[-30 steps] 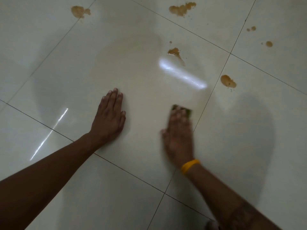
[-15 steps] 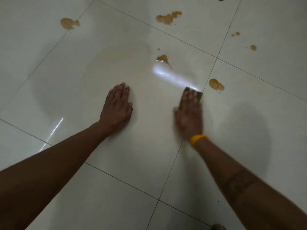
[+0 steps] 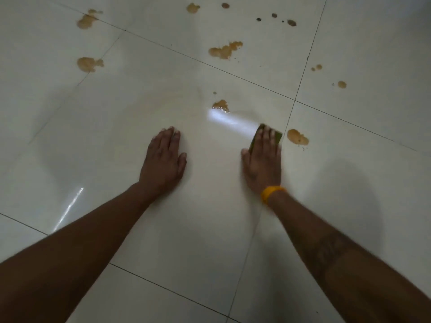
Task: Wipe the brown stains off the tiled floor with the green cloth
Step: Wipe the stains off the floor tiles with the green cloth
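My right hand (image 3: 262, 159) lies flat on the green cloth (image 3: 277, 135) and presses it onto the white tiled floor (image 3: 210, 229); only the cloth's far edge shows past my fingers. A brown stain (image 3: 297, 137) sits just right of the cloth, across a grout line. Another brown stain (image 3: 221, 105) lies ahead and left of the cloth, beside a bright reflection. My left hand (image 3: 164, 160) rests flat on the floor, fingers straight, holding nothing. Farther off are a large stain (image 3: 225, 50), two stains at the left (image 3: 89, 64) (image 3: 86, 20) and several small spots (image 3: 341, 84).
Glossy white tiles with dark grout lines fill the whole view. My right wrist wears a yellow band (image 3: 271, 193). A light streak reflects on the floor at the lower left (image 3: 68, 207).
My right hand has slid the cloth forward, away from me, towards the stain across the grout line. The view tilted up, showing more stains ahead. My left hand stayed planted.
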